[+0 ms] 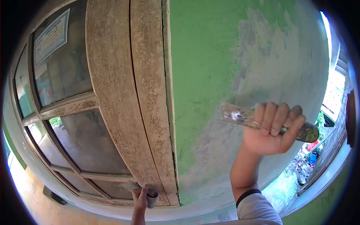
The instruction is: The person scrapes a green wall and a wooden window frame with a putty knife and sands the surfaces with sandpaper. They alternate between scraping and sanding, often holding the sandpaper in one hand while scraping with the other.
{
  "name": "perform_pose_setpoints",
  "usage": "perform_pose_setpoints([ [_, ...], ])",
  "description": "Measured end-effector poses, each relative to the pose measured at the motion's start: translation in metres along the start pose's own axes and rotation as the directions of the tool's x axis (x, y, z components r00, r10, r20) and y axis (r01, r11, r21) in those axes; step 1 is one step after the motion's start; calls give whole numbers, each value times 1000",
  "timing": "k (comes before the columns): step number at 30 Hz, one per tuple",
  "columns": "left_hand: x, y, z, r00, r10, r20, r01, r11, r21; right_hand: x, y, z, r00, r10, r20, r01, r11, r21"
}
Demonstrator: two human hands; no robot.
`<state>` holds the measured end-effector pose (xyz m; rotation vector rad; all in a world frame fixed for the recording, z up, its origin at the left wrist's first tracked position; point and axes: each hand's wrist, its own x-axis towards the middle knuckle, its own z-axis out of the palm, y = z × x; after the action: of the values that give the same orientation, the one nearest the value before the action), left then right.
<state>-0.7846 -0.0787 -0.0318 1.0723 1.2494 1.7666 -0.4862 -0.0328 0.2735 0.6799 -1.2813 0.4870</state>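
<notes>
My right hand [275, 127] is wrapped round a paint scraper [238, 114]. Its flat, worn metal blade points left against the wall, and the dark handle end sticks out on the other side of my fist. Behind it, the green wall [202, 56] has large grey patches where the paint is gone. Low down by the door frame, my left hand [141, 197] grips a small grey cup-like container [152, 198]. What is inside that container cannot be made out.
A weathered wooden door frame [112, 75] and glass panes [90, 138] fill the left side. A paper notice [51, 36] is stuck on the upper glass. Rubble and litter [296, 176] lie outside at the right, beyond the wall's edge.
</notes>
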Motion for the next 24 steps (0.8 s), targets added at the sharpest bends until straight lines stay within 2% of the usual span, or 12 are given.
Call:
perform_pose_setpoints([
  [2, 0, 1, 1, 1000, 10, 10, -10, 1000, -3, 6, -14, -1, 998, -2, -55, 4, 999, 35],
  [4, 1, -3, -2, 1000, 18, 15, -18, 1000, -6, 11, -36, -8, 994, -99, 43, 97, 994, 45],
  [7, 3, -8, -5, 999, 19, 27, -18, 1000, -8, 14, -45, -7, 982, -178, 59, 175, 983, 46],
  [9, 2, -6, -1, 1000, -3, -5, 2, 999, -32, 5, -14, -3, 987, -163, -2, 163, 987, -16],
  [11, 3, -12, -4, 1000, -12, 8, 12, 999, -32, -2, 27, 4, 981, 45, -188, -12, 986, 169],
  [12, 3, -10, -5, 1000, -18, 17, 18, 999, -29, -3, 25, 4, 980, 45, -193, -13, 986, 165],
  [15, 1, -1, -1, 1000, 5, 28, -5, 1000, -6, 2, 9, 10, 992, 13, -129, -1, 996, 91],
  [17, 2, -4, -4, 1000, 9, 28, -9, 1000, 9, 6, -18, 6, 992, -118, 50, 118, 993, 0],
  [20, 2, -3, -4, 999, 11, 34, -12, 1000, 22, 8, -43, 0, 962, -237, 134, 241, 970, -18],
  [21, 2, -2, -3, 999, 14, 41, -15, 1000, 20, 6, -35, 1, 962, -236, 136, 240, 971, -17],
  [23, 2, 1, -2, 999, 6, 39, -7, 1000, 11, 1, -5, 3, 943, -301, -142, 249, 920, -303],
  [24, 1, 1, -3, 999, 0, 39, -1, 1000, 5, 1, 5, 2, 943, -300, -142, 246, 919, -307],
])
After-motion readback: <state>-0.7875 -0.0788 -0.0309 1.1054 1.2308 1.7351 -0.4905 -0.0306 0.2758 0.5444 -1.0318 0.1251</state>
